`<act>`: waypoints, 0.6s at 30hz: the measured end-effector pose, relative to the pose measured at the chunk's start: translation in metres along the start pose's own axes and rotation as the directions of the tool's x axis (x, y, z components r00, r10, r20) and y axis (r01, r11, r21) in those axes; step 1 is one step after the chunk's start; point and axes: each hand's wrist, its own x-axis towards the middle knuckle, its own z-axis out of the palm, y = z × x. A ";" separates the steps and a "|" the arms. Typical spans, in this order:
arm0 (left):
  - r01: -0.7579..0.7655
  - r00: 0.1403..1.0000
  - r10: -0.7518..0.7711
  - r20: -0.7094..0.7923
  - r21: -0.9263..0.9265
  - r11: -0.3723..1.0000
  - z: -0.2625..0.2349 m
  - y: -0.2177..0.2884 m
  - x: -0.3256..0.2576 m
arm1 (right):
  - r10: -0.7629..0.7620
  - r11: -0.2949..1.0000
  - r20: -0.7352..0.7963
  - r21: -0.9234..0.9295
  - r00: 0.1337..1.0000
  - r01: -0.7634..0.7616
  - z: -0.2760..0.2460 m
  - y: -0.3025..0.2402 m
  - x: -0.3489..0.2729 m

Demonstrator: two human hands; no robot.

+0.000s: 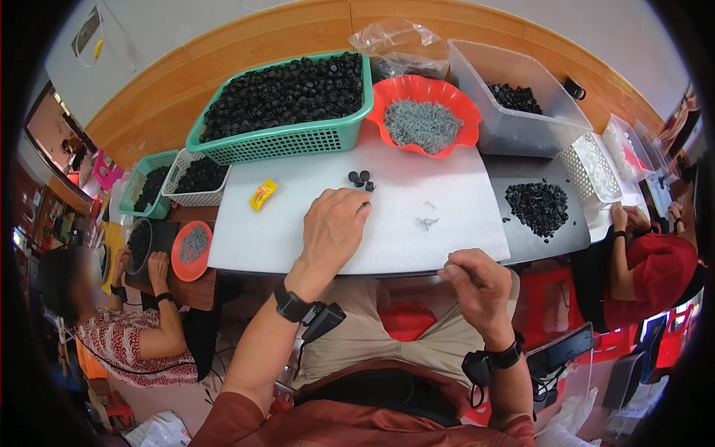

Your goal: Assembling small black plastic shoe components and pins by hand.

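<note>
A large green basket [287, 143] at the back of the white-covered surface [447, 179] was filled with small black parts [290, 93]. Beside it, a red wavy-edged bowl [468, 134] held a heap of grey screws [423, 125], and a clear plastic box [521, 138] to the right had black parts in it. To the left, a white basket [195, 198] and a small green basket [132, 211] held black parts too; an orange-red plate [195, 273] carried screws.

A yellow packet [263, 195] bore printing too small to make out.

The left hand [337, 223] was bent downward, its fingertips just beside a few black caps [360, 179] on the surface; whether it gripped one could not be told. The right hand [477, 287] was half curled at the front edge, thumb near fingers, and anything pinched there was hidden. A few loose screws [427, 223] lay between the hands, beyond the right one.

The clear bag [402, 37] was partly hidden behind the red bowl, its dark contents blurred.
</note>
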 end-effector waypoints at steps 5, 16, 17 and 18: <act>0.021 0.998 -0.018 0.053 -0.054 0.998 -0.003 0.003 0.001 | 0.050 0.996 0.011 0.074 0.999 -0.051 0.000 -0.002 0.003; 0.346 0.934 -0.127 0.333 -0.764 0.545 -0.019 0.035 -0.014 | 0.030 0.949 -0.018 0.316 0.999 -0.023 0.022 -0.008 0.022; 0.348 0.933 -0.125 0.337 -0.764 0.544 -0.020 0.039 -0.016 | 0.033 0.949 -0.020 0.314 0.999 -0.025 0.023 -0.008 0.023; 0.379 0.920 -0.122 0.373 -0.765 0.520 -0.022 0.042 -0.018 | 0.022 0.944 -0.006 0.328 1.000 -0.019 0.025 -0.009 0.024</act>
